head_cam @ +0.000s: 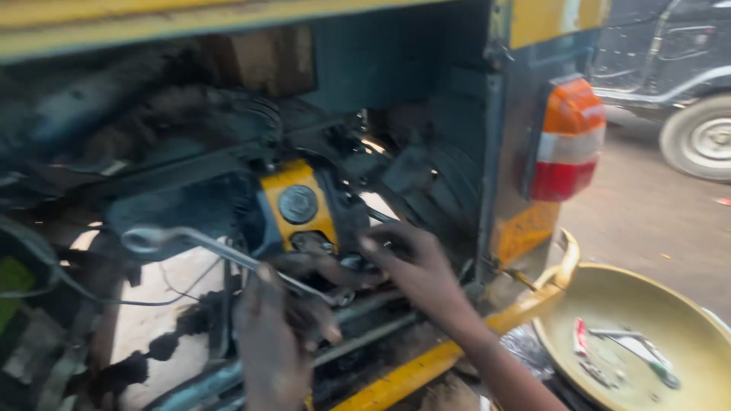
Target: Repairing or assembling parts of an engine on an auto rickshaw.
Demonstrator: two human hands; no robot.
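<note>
My left hand (278, 335) is closed around a long metal spanner (190, 243) whose ring end points up and left inside an open, greasy engine bay. My right hand (411, 262) reaches in from the right, fingers spread on dark engine parts just below a yellow engine part (304, 228) with a round black cap (298, 204). Both hands are blurred by motion, and what the fingertips of the right hand touch is unclear.
The engine sits in the rear of a yellow and green vehicle with a red, white and orange tail lamp (567, 141). A yellow metal bowl (647, 301) holding small tools stands at the lower right. A yellow bumper bar (426, 365) crosses below. Another vehicle's wheel (700, 137) is at the far right.
</note>
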